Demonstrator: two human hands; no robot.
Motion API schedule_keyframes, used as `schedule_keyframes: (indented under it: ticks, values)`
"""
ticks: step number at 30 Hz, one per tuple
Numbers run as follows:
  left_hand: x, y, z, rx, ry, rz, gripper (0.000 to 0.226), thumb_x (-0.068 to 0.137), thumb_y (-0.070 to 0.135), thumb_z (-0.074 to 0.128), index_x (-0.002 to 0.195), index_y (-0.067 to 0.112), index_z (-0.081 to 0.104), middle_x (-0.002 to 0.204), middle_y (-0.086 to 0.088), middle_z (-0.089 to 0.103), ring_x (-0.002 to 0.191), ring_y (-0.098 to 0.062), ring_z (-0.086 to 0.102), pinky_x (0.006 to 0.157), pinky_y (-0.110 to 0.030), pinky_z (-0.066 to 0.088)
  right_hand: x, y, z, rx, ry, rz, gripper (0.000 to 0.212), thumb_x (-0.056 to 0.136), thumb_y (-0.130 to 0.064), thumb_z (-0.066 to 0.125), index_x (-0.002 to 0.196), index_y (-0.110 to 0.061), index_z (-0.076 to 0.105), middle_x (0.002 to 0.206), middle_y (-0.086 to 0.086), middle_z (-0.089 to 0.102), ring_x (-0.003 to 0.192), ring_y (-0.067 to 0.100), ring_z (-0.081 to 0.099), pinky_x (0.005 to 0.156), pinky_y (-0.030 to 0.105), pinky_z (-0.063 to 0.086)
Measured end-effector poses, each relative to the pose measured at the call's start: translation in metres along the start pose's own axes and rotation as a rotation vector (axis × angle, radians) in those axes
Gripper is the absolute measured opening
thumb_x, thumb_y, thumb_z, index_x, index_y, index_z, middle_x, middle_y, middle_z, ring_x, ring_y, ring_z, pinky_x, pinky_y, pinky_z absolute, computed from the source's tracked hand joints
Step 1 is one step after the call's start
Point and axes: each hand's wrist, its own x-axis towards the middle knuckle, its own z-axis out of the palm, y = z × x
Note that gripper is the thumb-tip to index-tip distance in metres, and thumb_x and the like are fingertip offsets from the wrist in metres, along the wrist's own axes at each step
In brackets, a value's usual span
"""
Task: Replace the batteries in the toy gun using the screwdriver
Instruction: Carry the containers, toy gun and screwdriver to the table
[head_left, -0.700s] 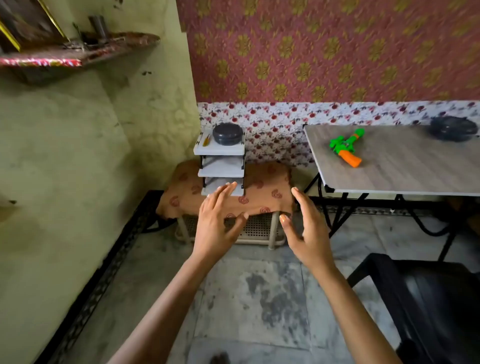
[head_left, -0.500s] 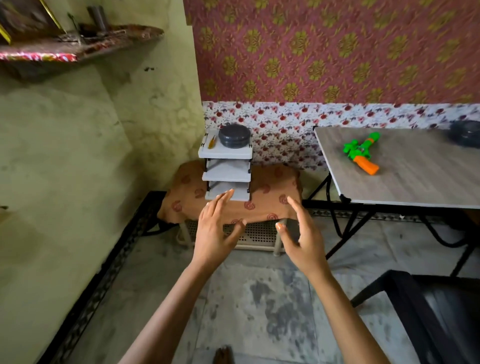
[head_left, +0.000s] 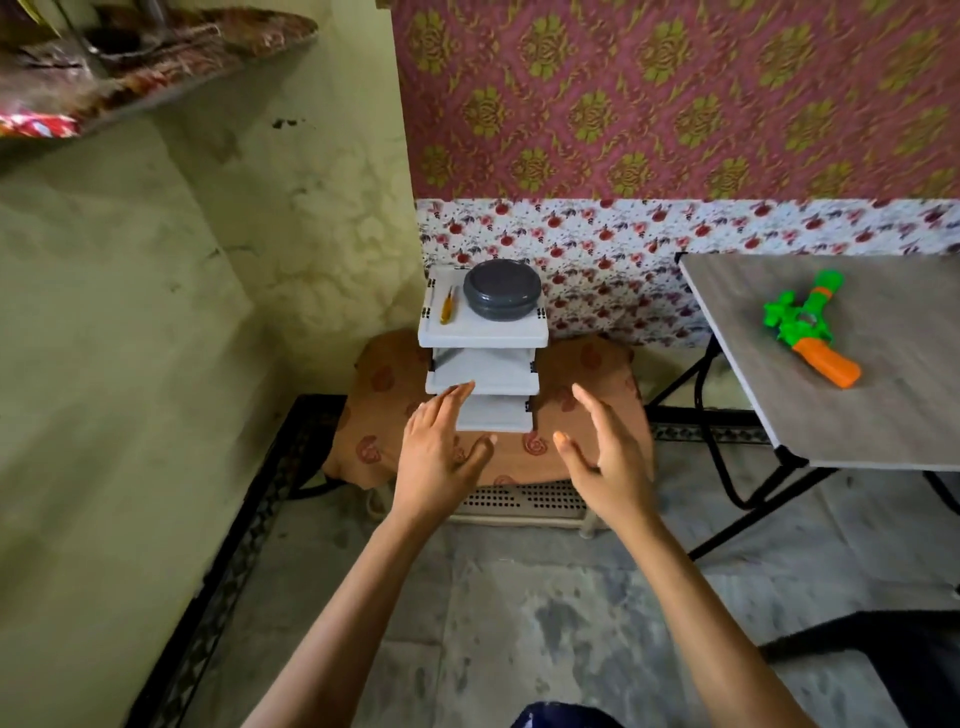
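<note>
Head view: both hands are up in front of a little white plastic rack, three flat tiers stacked on a stool draped in a brown cloth with reddish swirl prints. The left hand sits at about 7 o'clock from the rack, fingers straight and spread, holding nothing. Its fingertips overlap the middle tier's edge in the picture, though I can't tell if they actually touch. The right hand is at about 5 o'clock, palm turned inward, fingers loosely extended and also empty.

On the top tier sits a round dark grey lidded container (smooth plastic, squat like a puck). Just beside it at its 9 o'clock, the screwdriver lies flat, slim with a yellow-orange handle.

The toy gun is well apart from both hands, out at 3 o'clock in the frame. It's glossy green plastic with an orange grip, lying on its side on a grey wood-grain table with thin black metal legs.

At 10 o'clock a wall shelf sticks out from the blotchy yellow-green wall. The floor is mottled grey stone.
</note>
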Motion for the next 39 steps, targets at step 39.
schedule_keyframes:
  ticks: [39]
  values:
    - [0.396,-0.228,0.146,0.059,-0.254,-0.628,0.024,0.086,0.017,0.057,0.109,0.011,0.063,0.1,-0.015,0.067,0.092,-0.035,0.063,0.075,-0.034,0.05,0.371,0.151,0.188,-0.064,-0.122,0.335,0.059,0.086,-0.024,0.062,0.139,-0.015,0.037,0.141,0.01,0.045,0.128,0.027,0.043,0.1,0.033,0.039]
